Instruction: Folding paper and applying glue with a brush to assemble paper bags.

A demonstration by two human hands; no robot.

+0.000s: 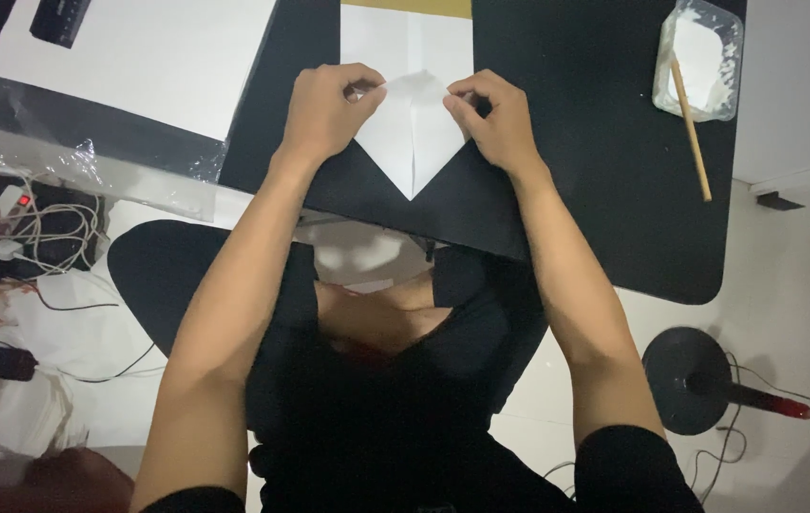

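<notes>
A white sheet of paper [412, 133] lies on a black tabletop [576, 180], its near end folded into a point with a centre crease. My left hand [324, 109] pinches the folded left flap of the paper. My right hand [492, 119] pinches the right flap at the same height. Both sets of fingers press on the upper edges of the folded triangle. The paper's far end runs under a tan strip [407, 8] at the top edge of the view.
A clear plastic tub [699, 59] of white paste with a wooden stick [691, 128] sits at the table's far right. A large white sheet [139, 52] and a dark device [59, 19] lie at far left. Cables and a power strip [6, 214] are on the left, a round lamp base [690, 380] on the floor right.
</notes>
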